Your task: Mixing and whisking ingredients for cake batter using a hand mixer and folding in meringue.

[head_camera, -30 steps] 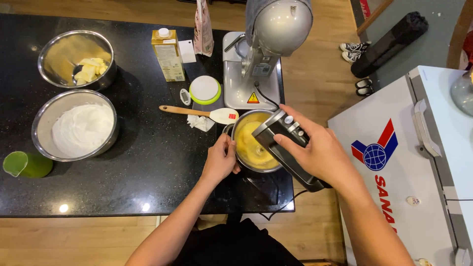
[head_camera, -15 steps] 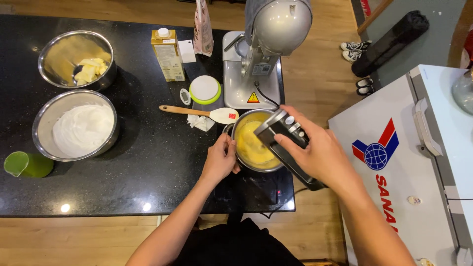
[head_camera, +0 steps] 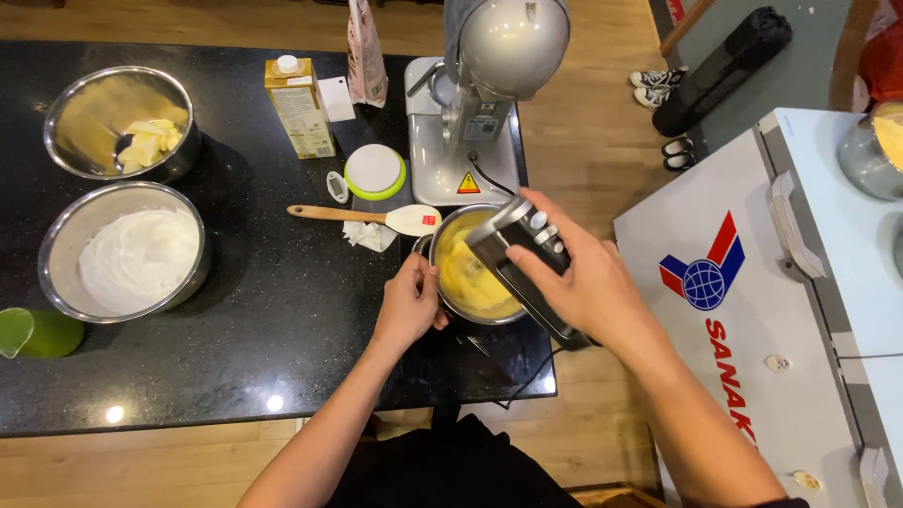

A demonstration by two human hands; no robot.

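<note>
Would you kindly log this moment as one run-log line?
left hand: steadies small bowl of yellow batter | right hand: grips hand mixer over bowl | spatula: lies on black counter

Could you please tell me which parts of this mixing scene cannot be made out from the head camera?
- Beaters of the hand mixer: hidden by its body and the right hand.
- Near rim of the bowl of yellow batter: covered by the mixer; the left hand hides its left side.
- Green cup: cut off by the left edge.
- Stand mixer: top cut off by the upper edge.
</note>
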